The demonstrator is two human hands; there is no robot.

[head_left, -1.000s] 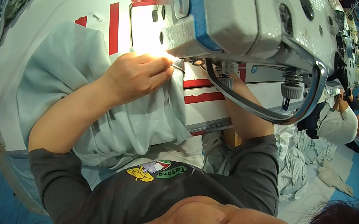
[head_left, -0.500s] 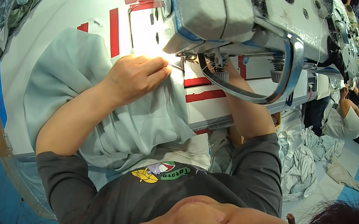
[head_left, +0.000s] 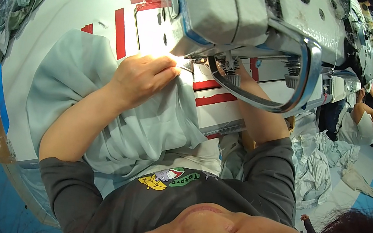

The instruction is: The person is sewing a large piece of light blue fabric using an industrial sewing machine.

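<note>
I'm seeing the left fingers (head_left: pixel 164 65) pinching together, glare hiding any hold, the left hand (head_left: pixel 137 79) arching over pale cloth (head_left: pixel 74 67) draping the table (head_left: pixel 82 2); the sewing machine (head_left: pixel 213 8) is hiding the right hand, so I cannot tell its grip.

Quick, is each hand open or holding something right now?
Left hand: closed over the pale cloth; anything pinched can't be seen.
Right hand: mostly behind the sewing machine; can't tell.
</note>
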